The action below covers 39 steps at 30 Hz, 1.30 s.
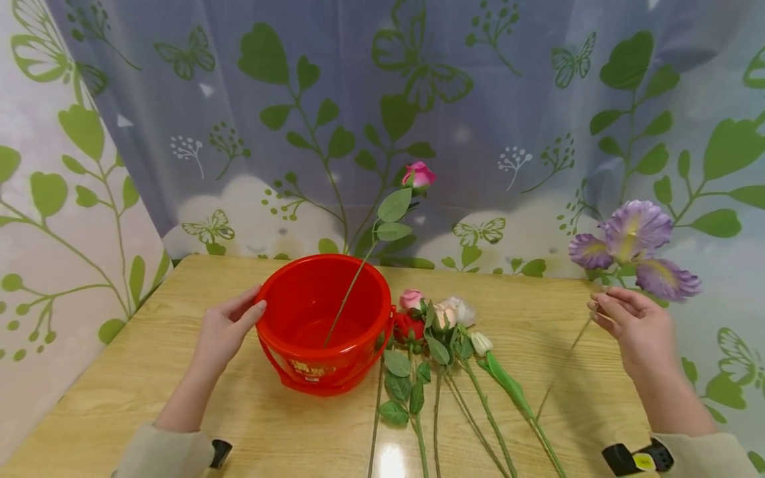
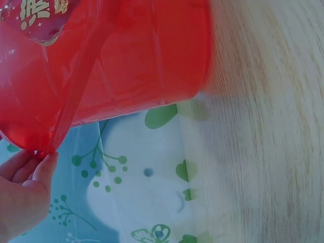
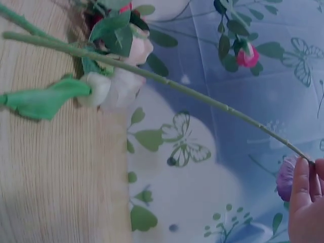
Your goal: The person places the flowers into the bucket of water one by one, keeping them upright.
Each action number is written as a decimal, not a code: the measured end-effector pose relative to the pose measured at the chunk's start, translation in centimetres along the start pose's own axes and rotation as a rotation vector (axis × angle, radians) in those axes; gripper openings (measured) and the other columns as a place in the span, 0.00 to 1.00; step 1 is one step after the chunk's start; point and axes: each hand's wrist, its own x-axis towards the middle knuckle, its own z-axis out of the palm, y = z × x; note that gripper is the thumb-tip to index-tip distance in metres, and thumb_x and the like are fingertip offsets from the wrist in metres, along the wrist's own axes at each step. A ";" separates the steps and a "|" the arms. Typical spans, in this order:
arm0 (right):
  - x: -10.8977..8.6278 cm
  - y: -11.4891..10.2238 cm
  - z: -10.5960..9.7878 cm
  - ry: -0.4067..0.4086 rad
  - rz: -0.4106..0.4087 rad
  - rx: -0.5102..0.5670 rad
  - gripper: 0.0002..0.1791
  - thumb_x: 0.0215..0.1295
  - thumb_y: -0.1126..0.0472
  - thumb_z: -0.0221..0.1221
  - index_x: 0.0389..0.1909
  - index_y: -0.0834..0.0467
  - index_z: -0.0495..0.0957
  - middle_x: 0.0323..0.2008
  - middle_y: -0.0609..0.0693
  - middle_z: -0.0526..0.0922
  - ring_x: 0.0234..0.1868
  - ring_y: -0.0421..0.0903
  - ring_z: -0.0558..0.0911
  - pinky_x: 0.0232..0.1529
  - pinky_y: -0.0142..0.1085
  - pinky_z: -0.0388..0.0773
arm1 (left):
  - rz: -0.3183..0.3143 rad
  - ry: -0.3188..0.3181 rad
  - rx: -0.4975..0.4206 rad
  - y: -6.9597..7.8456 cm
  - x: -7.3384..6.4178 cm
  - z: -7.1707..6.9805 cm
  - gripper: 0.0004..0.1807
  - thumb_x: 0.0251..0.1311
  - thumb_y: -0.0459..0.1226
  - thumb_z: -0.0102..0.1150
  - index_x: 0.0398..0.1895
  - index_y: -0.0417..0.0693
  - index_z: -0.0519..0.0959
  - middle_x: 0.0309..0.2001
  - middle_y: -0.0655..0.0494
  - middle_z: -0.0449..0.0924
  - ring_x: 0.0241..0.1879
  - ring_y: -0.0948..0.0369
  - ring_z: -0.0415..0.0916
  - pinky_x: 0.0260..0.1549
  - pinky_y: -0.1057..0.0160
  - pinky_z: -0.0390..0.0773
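Note:
A red plastic bucket [image 1: 352, 372] with gold lettering stands on the table, left of the middle. My left hand [image 1: 230, 322] holds its rim on the left side, thumb and fingers at the edge; in the left wrist view the fingertips meet the bucket [image 2: 136, 61] by the handle's end. Inside leans a bright pink rose [image 1: 419, 174], its stem reaching down into the bucket. At the right, my right hand [image 1: 642, 332] pinches the stem of a purple iris [image 1: 636, 232] just under the bloom. The iris's long stem [image 3: 202, 96] slants down toward the table.
Several artificial flowers lie right of the bucket: a red rose [image 1: 409, 326], a light pink rose [image 1: 411, 299], a peach rose [image 1: 445, 315] and a white tulip [image 1: 481, 343], stems toward the front edge. A curtain [image 1: 335, 79] with butterflies and leaves hangs behind the wooden table [image 1: 197, 292].

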 end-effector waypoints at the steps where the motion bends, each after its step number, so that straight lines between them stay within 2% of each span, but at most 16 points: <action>1: -0.1 0.0 0.3 -0.004 -0.006 0.023 0.05 0.55 0.72 0.56 0.33 0.63 0.77 0.30 0.52 0.82 0.32 0.43 0.81 0.30 0.31 0.78 | 0.001 0.001 0.003 0.0 0.0 0.0 0.26 0.58 0.42 0.54 0.56 0.35 0.69 0.52 0.43 0.71 0.50 0.55 0.70 0.37 0.79 0.70; 6: -0.6 0.1 1.6 -0.018 -0.032 0.142 0.05 0.55 0.75 0.54 0.33 0.66 0.76 0.31 0.55 0.81 0.33 0.46 0.81 0.32 0.32 0.78 | 0.009 0.000 -0.012 0.0 0.0 0.1 0.25 0.58 0.41 0.54 0.56 0.35 0.69 0.51 0.42 0.72 0.45 0.71 0.71 0.37 0.78 0.71; 8: -0.7 0.2 2.1 -0.023 -0.036 0.196 0.06 0.56 0.77 0.53 0.32 0.67 0.76 0.31 0.56 0.81 0.33 0.47 0.81 0.33 0.33 0.78 | 0.008 -0.001 -0.011 -0.1 0.0 0.1 0.25 0.58 0.41 0.54 0.56 0.35 0.69 0.51 0.42 0.72 0.44 0.72 0.71 0.37 0.78 0.72; 12: -0.7 0.3 3.2 -0.028 -0.046 0.276 0.06 0.57 0.78 0.50 0.32 0.68 0.74 0.29 0.57 0.80 0.32 0.48 0.81 0.33 0.33 0.78 | -0.005 -0.002 0.000 0.0 0.1 0.1 0.26 0.58 0.42 0.54 0.56 0.34 0.68 0.52 0.43 0.71 0.49 0.57 0.70 0.37 0.78 0.71; 14: -0.7 0.4 3.8 -0.020 -0.048 0.286 0.06 0.57 0.78 0.51 0.32 0.67 0.73 0.29 0.57 0.80 0.32 0.48 0.81 0.33 0.33 0.78 | -0.009 -0.002 0.000 0.0 0.1 0.1 0.26 0.58 0.42 0.54 0.56 0.34 0.68 0.52 0.42 0.71 0.50 0.52 0.69 0.37 0.78 0.71; 27: -0.6 0.8 7.3 0.026 -0.050 0.393 0.07 0.55 0.79 0.52 0.34 0.69 0.67 0.26 0.60 0.80 0.30 0.51 0.81 0.31 0.33 0.79 | -0.023 -0.003 -0.006 0.1 0.2 0.1 0.27 0.58 0.43 0.54 0.56 0.34 0.68 0.52 0.42 0.71 0.50 0.52 0.69 0.37 0.78 0.71; 33: -0.6 0.7 8.5 0.040 -0.050 0.409 0.10 0.54 0.78 0.54 0.35 0.68 0.65 0.27 0.60 0.80 0.30 0.50 0.81 0.31 0.33 0.79 | -0.021 -0.006 0.004 0.0 0.1 0.1 0.26 0.59 0.43 0.53 0.56 0.35 0.68 0.51 0.42 0.72 0.48 0.56 0.71 0.37 0.77 0.72; 39: -0.4 0.8 9.7 0.034 -0.058 0.432 0.10 0.54 0.78 0.55 0.35 0.68 0.65 0.27 0.61 0.80 0.30 0.50 0.81 0.31 0.32 0.78 | -0.020 -0.007 0.000 -0.1 0.0 0.1 0.26 0.59 0.43 0.53 0.56 0.34 0.68 0.52 0.42 0.71 0.49 0.52 0.70 0.37 0.77 0.72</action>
